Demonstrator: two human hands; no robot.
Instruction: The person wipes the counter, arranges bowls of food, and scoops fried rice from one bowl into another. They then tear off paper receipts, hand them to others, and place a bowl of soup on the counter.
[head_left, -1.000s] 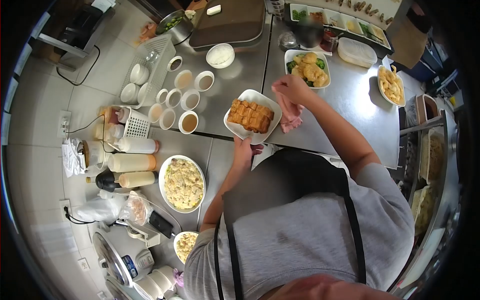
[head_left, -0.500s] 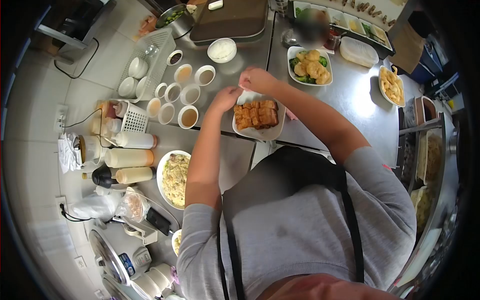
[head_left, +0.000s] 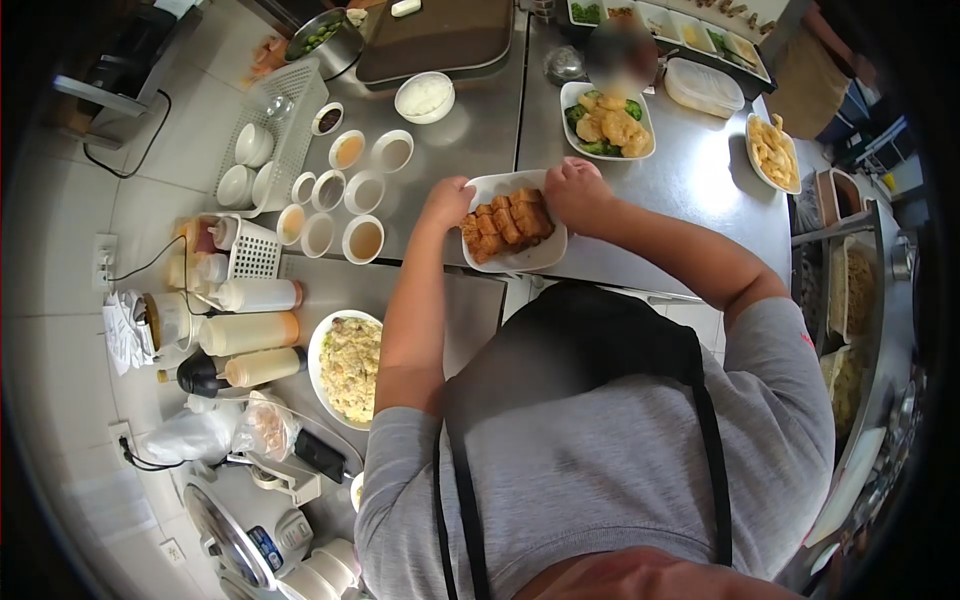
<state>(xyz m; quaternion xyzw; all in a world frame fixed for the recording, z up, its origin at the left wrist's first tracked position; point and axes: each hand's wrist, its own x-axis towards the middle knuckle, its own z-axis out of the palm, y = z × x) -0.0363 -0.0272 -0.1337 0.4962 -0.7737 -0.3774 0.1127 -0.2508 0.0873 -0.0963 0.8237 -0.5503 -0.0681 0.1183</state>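
A white dish (head_left: 530, 262) of sliced, golden-brown fried pieces (head_left: 508, 222) is in front of me at the counter's near edge. My left hand (head_left: 449, 203) has its fingers closed on the dish's far left corner. On the opposite side, my right hand (head_left: 579, 197) grips the right rim with curled fingers. The pieces lie in rows inside, touching neither hand. Beyond the right hand stands a white plate of broccoli and pale battered pieces (head_left: 612, 127). Several small sauce cups (head_left: 363, 239) are grouped left of my left hand.
A bowl of white rice (head_left: 425, 97) and a brown tray (head_left: 435, 45) stand farther back. Fried rice (head_left: 348, 368) fills a plate beside my left forearm. Squeeze bottles (head_left: 250, 333) line the left wall. At right are a dish of fried strips (head_left: 772, 155) and another person (head_left: 815, 75).
My hands were close together at the dish's far edge. They have separated, the left to the left corner and the right to the right rim. The view has shifted slightly.
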